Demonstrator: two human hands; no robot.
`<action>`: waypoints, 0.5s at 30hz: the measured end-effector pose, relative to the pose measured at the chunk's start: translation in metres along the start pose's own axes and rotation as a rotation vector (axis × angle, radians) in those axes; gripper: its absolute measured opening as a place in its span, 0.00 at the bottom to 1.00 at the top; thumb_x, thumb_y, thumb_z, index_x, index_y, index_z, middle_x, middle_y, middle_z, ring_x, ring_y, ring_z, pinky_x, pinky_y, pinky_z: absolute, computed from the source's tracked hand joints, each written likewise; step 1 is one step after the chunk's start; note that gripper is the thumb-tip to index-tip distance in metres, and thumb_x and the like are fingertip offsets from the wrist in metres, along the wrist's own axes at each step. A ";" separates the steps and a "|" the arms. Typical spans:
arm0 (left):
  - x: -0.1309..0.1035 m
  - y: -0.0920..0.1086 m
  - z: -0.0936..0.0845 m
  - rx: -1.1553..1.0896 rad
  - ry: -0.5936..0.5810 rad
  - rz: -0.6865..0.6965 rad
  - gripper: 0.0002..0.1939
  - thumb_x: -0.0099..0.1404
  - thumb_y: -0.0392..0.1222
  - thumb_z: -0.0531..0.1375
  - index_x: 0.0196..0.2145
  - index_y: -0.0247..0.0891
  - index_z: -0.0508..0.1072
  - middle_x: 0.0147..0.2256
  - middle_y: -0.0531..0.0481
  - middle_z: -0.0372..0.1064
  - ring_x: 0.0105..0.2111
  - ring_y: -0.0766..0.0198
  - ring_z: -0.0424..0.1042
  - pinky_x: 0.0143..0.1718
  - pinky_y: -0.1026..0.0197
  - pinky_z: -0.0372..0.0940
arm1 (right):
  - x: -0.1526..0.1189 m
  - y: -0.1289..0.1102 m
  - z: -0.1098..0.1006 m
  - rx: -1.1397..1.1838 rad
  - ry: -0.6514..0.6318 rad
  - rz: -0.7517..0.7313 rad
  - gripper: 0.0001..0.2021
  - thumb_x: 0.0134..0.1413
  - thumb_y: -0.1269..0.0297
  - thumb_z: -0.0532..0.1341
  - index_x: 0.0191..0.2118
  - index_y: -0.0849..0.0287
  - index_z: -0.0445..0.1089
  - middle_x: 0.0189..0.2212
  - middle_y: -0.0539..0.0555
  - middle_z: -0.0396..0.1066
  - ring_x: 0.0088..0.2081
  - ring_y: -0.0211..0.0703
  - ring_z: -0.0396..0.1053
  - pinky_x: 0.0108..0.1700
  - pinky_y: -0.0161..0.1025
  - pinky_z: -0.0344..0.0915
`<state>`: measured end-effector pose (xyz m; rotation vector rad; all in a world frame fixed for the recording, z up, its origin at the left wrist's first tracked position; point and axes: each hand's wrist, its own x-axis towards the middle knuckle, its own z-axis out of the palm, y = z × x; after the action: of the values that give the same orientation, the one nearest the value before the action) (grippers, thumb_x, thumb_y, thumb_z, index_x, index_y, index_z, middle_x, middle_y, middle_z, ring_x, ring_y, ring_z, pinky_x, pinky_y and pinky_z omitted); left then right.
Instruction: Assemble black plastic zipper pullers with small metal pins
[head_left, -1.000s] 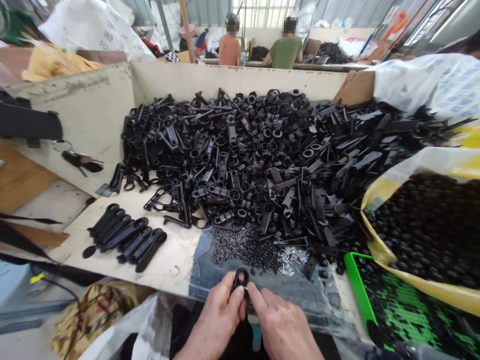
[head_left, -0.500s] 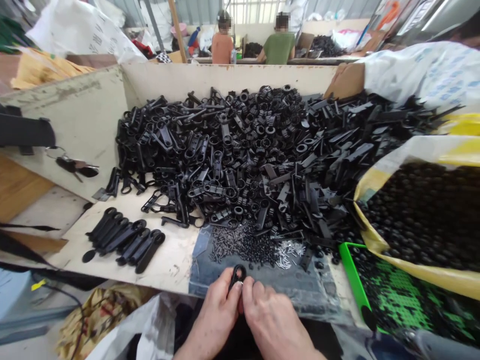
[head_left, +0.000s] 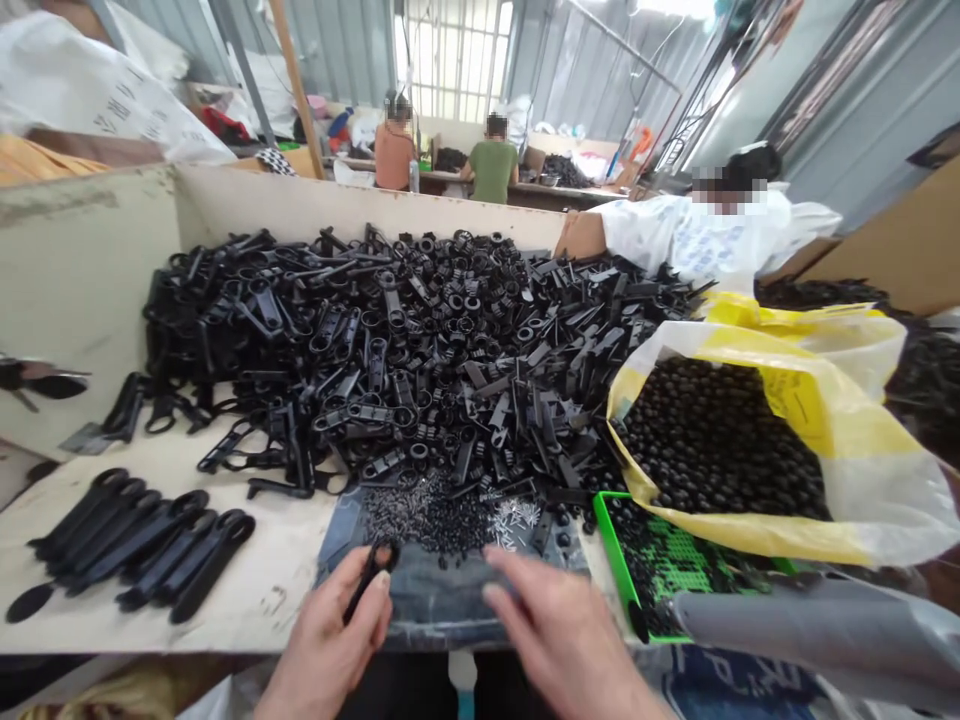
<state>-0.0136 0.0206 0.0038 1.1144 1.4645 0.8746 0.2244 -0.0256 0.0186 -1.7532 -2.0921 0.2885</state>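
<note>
Near the table's front edge my left hand (head_left: 334, 620) grips a black ringed part (head_left: 369, 580), its ring end up between thumb and fingers. My right hand (head_left: 544, 615) is apart from it, thumb and forefinger spread, just below small black pieces (head_left: 454, 515) and silver pins (head_left: 516, 520) on the dark cloth (head_left: 435, 600). Nothing shows between those fingertips. A row of black handle-shaped parts (head_left: 195, 565) lies to the left of my left hand. Behind the small pieces rises a large heap of black plastic parts (head_left: 375, 350).
To the right are a green tray (head_left: 615, 560) of small black bits, a yellow-white bag (head_left: 855, 450) of round black pieces and a grey cylindrical object (head_left: 802, 625). Wooden boards (head_left: 247, 195) border the heap. Several people sit beyond.
My right hand has moved away from the part in my left hand and its fingers have spread. The camera view has turned to the right and tilted up.
</note>
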 end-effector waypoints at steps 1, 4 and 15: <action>-0.001 0.005 0.001 -0.083 -0.022 -0.063 0.23 0.56 0.61 0.67 0.38 0.41 0.72 0.15 0.61 0.60 0.11 0.74 0.49 0.13 0.72 0.43 | 0.011 0.009 -0.009 0.040 0.053 0.053 0.13 0.69 0.63 0.56 0.53 0.54 0.74 0.41 0.55 0.83 0.38 0.48 0.82 0.36 0.36 0.72; -0.006 0.015 0.007 -0.278 -0.105 -0.167 0.25 0.55 0.61 0.69 0.38 0.38 0.72 0.17 0.60 0.64 0.11 0.79 0.46 0.14 0.74 0.40 | 0.039 0.030 -0.027 0.070 0.169 0.152 0.12 0.70 0.61 0.54 0.44 0.54 0.76 0.33 0.53 0.81 0.32 0.45 0.79 0.33 0.36 0.67; -0.008 0.004 0.030 -0.431 -0.262 -0.124 0.27 0.62 0.65 0.65 0.43 0.37 0.71 0.23 0.56 0.70 0.13 0.76 0.56 0.15 0.71 0.45 | 0.041 -0.019 0.023 0.910 -0.009 0.279 0.14 0.60 0.51 0.65 0.42 0.56 0.75 0.31 0.51 0.74 0.26 0.38 0.67 0.30 0.35 0.65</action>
<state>0.0171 0.0131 0.0047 0.7736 1.0533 0.8690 0.1917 0.0126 0.0119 -1.4216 -1.3355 1.1167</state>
